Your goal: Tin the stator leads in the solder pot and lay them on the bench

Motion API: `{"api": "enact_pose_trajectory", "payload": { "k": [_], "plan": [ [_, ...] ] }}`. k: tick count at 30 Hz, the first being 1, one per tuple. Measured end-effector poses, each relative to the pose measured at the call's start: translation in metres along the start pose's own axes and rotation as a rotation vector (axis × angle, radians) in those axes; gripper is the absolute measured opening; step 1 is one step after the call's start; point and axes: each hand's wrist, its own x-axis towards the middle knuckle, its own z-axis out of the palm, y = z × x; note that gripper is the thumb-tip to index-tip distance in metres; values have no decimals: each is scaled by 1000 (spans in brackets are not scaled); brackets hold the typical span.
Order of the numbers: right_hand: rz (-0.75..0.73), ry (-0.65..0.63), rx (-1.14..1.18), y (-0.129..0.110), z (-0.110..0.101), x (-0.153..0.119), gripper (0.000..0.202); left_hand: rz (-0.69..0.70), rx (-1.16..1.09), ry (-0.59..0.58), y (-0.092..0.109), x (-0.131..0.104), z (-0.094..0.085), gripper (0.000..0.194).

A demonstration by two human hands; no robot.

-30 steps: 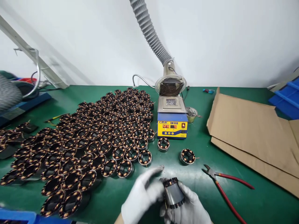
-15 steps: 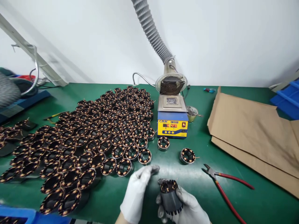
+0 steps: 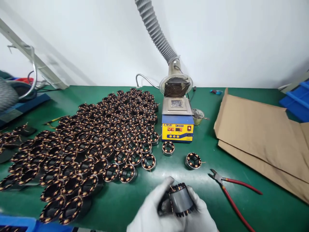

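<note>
Stator (image 3: 181,200) in curled right hand (image 3: 202,212), left hand (image 3: 150,211) half-closed beside it, hold unclear

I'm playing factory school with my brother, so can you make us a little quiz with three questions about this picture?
1. True or false: the right hand, gloved in white, holds a dark ring.
2. What colour are the handles of the open pliers? A) blue B) red C) green
3. Fill in: the machine is blue and ____ at the front.

Key: 1. True. 2. B. 3. Yellow.
</note>
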Motion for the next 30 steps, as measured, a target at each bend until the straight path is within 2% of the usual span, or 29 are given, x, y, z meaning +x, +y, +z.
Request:
{"api": "enact_pose_trajectory", "payload": {
  "k": [1, 2, 3, 6, 8, 11, 13, 14, 16, 17, 19, 21, 23, 25, 27, 29, 30],
  "plan": [
    [7, 17, 14, 1, -1, 0, 50, 37, 91, -72, 0, -4, 2, 80],
    [21, 26, 24, 2, -2, 0, 50, 61, 123, -94, 1, -6, 6, 84],
    [39, 29, 26, 3, -4, -1, 51, 50, 104, -72, 3, -7, 10, 80],
    [92, 3, 6, 6, -9, -2, 49, -90, -86, 110, 10, -2, 20, 34],
    [112, -11, -18, 6, -11, -2, 47, -91, -203, 244, 11, 6, 21, 10],
    [87, 10, -34, 5, -11, -3, 46, 25, -394, 334, 6, 16, 14, 17],
    [88, 13, -52, 4, -8, -2, 47, 24, -513, 311, 4, 18, 12, 28],
    [100, 6, -82, 3, -6, -2, 48, 1, -516, 252, 5, 17, 13, 32],
    [77, 24, -197, 3, -1, 0, 46, -42, -409, 116, 9, 13, 20, 26],
    [33, 49, -284, 3, 1, 1, 45, -54, -343, 87, 12, 10, 23, 18],
    [-121, 130, -499, 5, 2, 0, 48, -49, -283, 148, 16, 8, 25, 3],
    [-265, 242, -751, 9, -2, -5, 55, -12, -298, 254, 17, 7, 18, 5],
    [-374, 374, -1027, 13, -12, -10, 57, 18, -329, 284, 17, 7, 4, 17],
    [-480, 427, -1301, 17, -23, -12, 52, 9, -395, 196, 17, 6, -6, 34],
    [-650, 378, -1581, 19, -32, -9, 48, -52, -410, 32, 17, 5, -7, 48],
    [-836, 361, -1830, 21, -34, -2, 46, -54, -330, -84, 15, 6, 3, 37],
    [-907, 387, -1922, 21, -33, 1, 45, -40, -298, -76, 13, 7, 9, 25]
  ]
}}
